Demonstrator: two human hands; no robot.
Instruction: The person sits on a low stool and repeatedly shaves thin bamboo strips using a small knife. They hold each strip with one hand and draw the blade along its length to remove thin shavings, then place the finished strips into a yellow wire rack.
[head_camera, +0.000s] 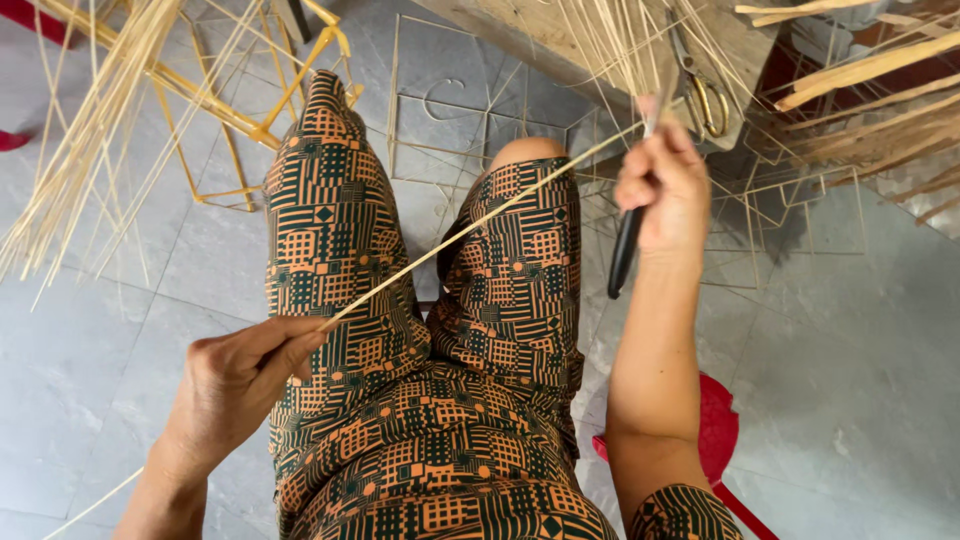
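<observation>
A long thin bamboo strip runs diagonally across my lap. My left hand pinches its lower end above my left thigh. My right hand, raised at the upper right, grips a knife with a black handle and meets the strip's upper end. The blade is mostly hidden by my fingers. I sit on a red stool, wearing orange and dark green patterned shorts.
A bundle of loose bamboo strips fans out at the upper left. Yellow and thin bare stick frames lie on the grey tiled floor. A wooden block with scissors stands ahead; more split bamboo lies at the upper right.
</observation>
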